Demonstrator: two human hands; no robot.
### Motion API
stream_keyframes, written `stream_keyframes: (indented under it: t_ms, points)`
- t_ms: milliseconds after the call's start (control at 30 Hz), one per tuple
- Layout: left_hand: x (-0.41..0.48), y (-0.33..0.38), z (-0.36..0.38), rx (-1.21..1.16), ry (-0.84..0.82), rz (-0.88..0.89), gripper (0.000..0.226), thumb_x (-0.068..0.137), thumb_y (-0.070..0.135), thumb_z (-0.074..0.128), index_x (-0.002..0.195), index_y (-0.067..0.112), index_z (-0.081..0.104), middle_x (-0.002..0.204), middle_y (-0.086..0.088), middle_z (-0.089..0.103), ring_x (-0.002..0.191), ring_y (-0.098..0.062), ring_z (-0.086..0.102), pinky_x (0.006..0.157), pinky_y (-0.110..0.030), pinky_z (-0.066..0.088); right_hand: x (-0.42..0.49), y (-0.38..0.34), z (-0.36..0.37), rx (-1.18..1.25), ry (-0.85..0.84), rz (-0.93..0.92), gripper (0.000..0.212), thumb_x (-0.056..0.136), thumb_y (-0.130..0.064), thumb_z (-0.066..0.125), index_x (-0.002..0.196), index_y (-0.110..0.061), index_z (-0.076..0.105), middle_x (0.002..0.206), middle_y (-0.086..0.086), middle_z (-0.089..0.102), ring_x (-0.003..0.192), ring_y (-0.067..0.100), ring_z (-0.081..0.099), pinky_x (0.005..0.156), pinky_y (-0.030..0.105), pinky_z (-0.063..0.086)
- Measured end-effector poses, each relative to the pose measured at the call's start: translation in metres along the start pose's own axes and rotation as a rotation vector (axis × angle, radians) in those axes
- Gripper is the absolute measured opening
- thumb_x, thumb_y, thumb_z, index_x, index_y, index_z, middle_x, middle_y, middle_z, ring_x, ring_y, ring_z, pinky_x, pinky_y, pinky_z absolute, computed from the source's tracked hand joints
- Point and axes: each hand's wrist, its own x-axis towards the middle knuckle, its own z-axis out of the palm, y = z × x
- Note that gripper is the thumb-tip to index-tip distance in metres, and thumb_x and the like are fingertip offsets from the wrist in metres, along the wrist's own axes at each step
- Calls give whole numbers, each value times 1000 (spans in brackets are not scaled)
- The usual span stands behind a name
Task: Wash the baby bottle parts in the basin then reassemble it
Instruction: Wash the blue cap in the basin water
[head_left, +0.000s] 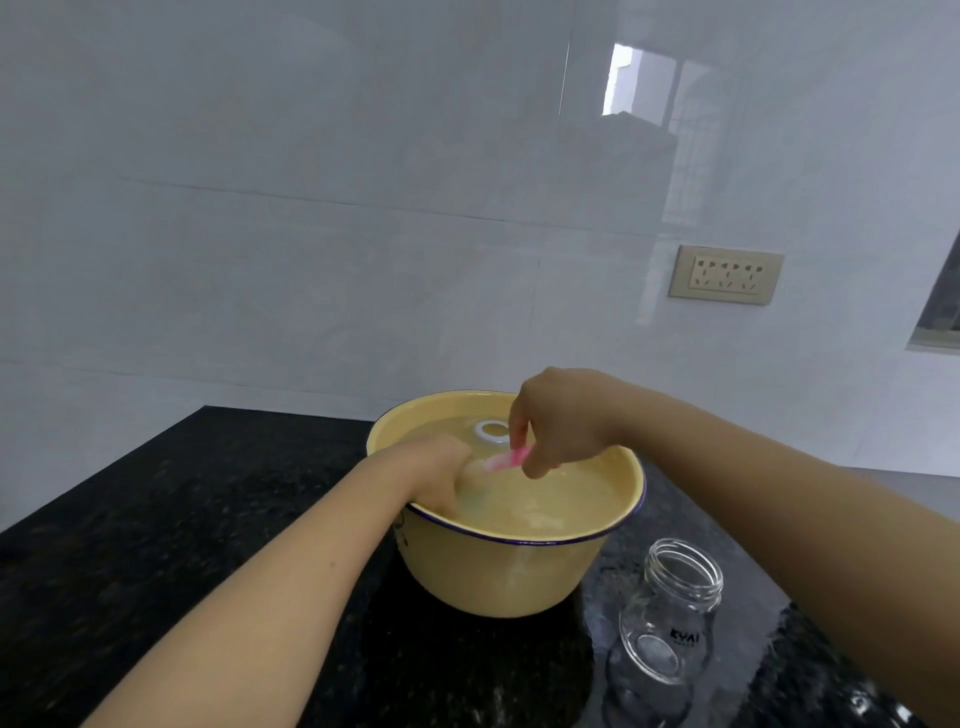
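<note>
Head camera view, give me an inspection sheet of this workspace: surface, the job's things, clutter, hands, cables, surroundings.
Surface: black speckled countertop, wet patches near the bottle.
Job's things: yellow basin holding water; white ring floating at its far side; pink part at the waterline; clear glass bottle upright and uncapped on the counter, right of the basin, apart from it.
Clutter: nothing seen.
Hands: left hand dipped in the water, its grip hidden below the surface; right hand pinching the pink part over the basin.
Cables: nothing seen.
Surroundings: glossy white tiled wall; wall socket at right; window edge at far right.
</note>
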Motion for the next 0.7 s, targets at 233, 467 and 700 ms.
stream_keyframes:
  t_ms: [233, 467, 700]
  points:
    - [3, -3, 3, -11, -52, 9, 38, 82, 14, 62, 120, 11, 56, 115, -7, 60, 102, -24, 56, 87, -34, 49, 7, 15, 21, -207, 138, -38, 30, 89, -46, 51, 111, -34, 67, 103, -5, 65, 101, 22, 60, 74, 27, 41]
    - [2, -5, 1, -56, -13, -20, 43, 79, 19, 66, 119, 8, 53, 115, -8, 58, 103, -26, 57, 84, -35, 49, 14, 30, 48, -280, 144, 52, 34, 97, -39, 37, 116, -29, 64, 112, 5, 58, 98, 28, 60, 75, 31, 43]
    - [2, -7, 3, -153, 113, -39, 40, 79, 21, 68, 116, 14, 54, 113, -5, 59, 98, -22, 58, 79, -31, 49, -1, 30, 50, -150, -120, 131, 60, 98, -53, 23, 108, -11, 66, 108, 9, 62, 102, 28, 57, 82, 34, 43]
